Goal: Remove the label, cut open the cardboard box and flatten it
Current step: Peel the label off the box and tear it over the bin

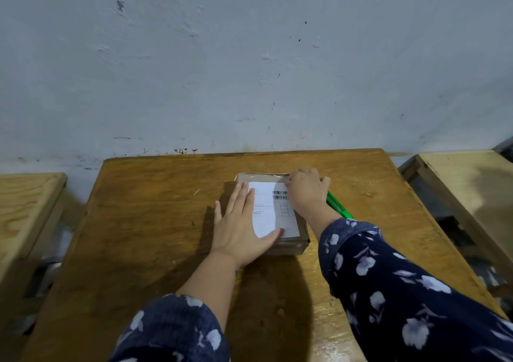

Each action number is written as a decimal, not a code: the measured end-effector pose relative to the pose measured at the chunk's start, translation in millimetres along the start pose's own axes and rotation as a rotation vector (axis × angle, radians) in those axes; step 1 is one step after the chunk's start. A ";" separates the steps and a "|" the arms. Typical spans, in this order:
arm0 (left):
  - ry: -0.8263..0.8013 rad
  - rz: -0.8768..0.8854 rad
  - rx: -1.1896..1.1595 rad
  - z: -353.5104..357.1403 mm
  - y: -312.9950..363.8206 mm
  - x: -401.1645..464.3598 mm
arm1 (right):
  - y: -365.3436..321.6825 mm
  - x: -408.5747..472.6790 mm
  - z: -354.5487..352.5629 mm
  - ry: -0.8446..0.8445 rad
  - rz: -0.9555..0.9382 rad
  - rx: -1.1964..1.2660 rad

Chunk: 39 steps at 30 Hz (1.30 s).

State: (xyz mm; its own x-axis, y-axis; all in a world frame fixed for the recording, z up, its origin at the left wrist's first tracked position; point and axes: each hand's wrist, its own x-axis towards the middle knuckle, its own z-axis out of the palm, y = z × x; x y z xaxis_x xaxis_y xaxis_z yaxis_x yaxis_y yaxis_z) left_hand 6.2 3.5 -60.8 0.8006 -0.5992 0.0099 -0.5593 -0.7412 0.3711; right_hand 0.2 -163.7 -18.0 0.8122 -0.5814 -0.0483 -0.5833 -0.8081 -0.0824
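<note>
A small flat cardboard box (288, 243) lies in the middle of the wooden table (155, 211). A white shipping label (273, 215) with barcodes covers its top. My left hand (241, 222) presses flat on the box's left side, fingers straight, thumb lying across the label's near edge. My right hand (306, 192) sits at the label's far right corner with fingers curled, pinching at that corner; the fingertips themselves are hidden. A green tool (337, 207), likely a cutter, lies on the table just right of the box, partly under my right wrist.
A pale, scuffed wall (249, 56) stands right behind the table. Lighter wooden tables stand on the left (27, 203) and the right (466, 184), with gaps between them and this table.
</note>
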 end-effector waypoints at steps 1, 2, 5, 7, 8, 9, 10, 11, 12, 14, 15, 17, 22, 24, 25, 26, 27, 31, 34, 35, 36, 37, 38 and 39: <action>-0.002 -0.002 0.005 0.0 0.0 0.0 | -1.4 -1.6 0.0 0.007 -0.018 -0.055; -0.005 -0.003 0.012 -0.7 0.5 0.0 | -2.7 -3.3 0.2 0.011 -0.032 -0.088; -0.022 -0.012 0.016 -4.5 2.7 -0.8 | -6.1 -10.7 -0.8 0.017 -0.077 -0.092; -0.029 -0.023 0.003 -6.3 3.6 -1.1 | -6.6 -18.9 -0.9 0.024 -0.120 -0.061; -0.031 -0.026 0.002 -6.9 3.8 -1.1 | -6.4 -23.2 -1.8 0.018 -0.128 -0.027; -0.034 -0.027 0.004 -7.4 4.1 -1.2 | -6.3 -27.5 -4.3 0.001 -0.117 0.023; -0.037 -0.027 0.004 -7.8 4.4 -1.1 | -6.0 -31.1 -7.8 -0.019 -0.091 0.082; -0.042 -0.028 0.002 -7.6 4.3 -1.1 | -5.9 -34.1 -12.4 -0.042 -0.055 0.135; -0.045 -0.028 -0.004 -7.2 4.3 -0.8 | -6.1 -36.2 -17.2 -0.068 -0.021 0.180; -0.038 -0.029 -0.024 -6.3 4.0 -1.0 | -7.6 -38.8 -24.5 -0.117 0.022 0.259; -0.032 -0.029 -0.036 -5.8 3.9 -1.4 | -9.1 -39.3 -27.2 -0.129 0.032 0.292; -0.025 -0.027 -0.058 -6.1 3.9 -2.6 | -12.2 -40.0 -34.1 -0.133 0.046 0.357; -0.015 -0.026 -0.075 -7.7 4.4 -4.0 | -7.9 -31.4 -39.6 -0.118 0.108 0.592; -0.020 -0.026 -0.080 -7.6 3.7 -3.6 | -8.4 -28.2 -37.9 -0.118 0.127 0.806; -0.022 -0.025 -0.086 -7.6 3.5 -3.3 | -9.0 -27.1 -38.0 -0.125 0.150 0.894; -0.023 -0.022 -0.092 -7.8 3.6 -2.5 | -8.6 -26.6 -39.5 -0.143 0.178 0.955; -0.023 -0.020 -0.096 -8.2 3.8 -2.2 | -8.0 -27.0 -41.5 -0.171 0.196 0.982; -0.018 -0.027 -0.091 -7.5 3.6 -1.6 | -0.5 -26.6 -41.9 -0.201 0.051 0.624; -0.007 -0.022 -0.094 -4.6 1.8 -1.8 | 5.5 -29.6 -36.7 -0.153 -0.089 0.225; -0.005 -0.021 -0.093 -3.7 1.5 -2.0 | 6.4 -31.0 -34.9 -0.125 -0.119 0.169; -0.003 -0.021 -0.087 -2.6 1.4 -2.0 | 6.8 -32.9 -34.9 -0.096 -0.139 0.134; -0.002 -0.021 -0.080 -2.4 1.5 -2.1 | 6.7 -34.3 -35.0 -0.071 -0.144 0.118; -0.003 -0.021 -0.075 -2.5 2.0 -1.9 | 6.6 -35.2 -35.6 -0.052 -0.139 0.109; -0.004 -0.020 -0.074 -2.5 2.1 -1.5 | 6.1 -36.7 -37.5 -0.043 -0.130 0.102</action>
State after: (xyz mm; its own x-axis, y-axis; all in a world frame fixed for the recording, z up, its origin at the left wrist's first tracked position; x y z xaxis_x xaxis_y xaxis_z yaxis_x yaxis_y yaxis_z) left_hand 4.4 3.5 -57.7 0.8107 -0.5855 -0.0022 -0.5254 -0.7290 0.4388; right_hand -33.5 -150.9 20.6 0.8815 -0.4664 -0.0735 -0.4714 -0.8609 -0.1912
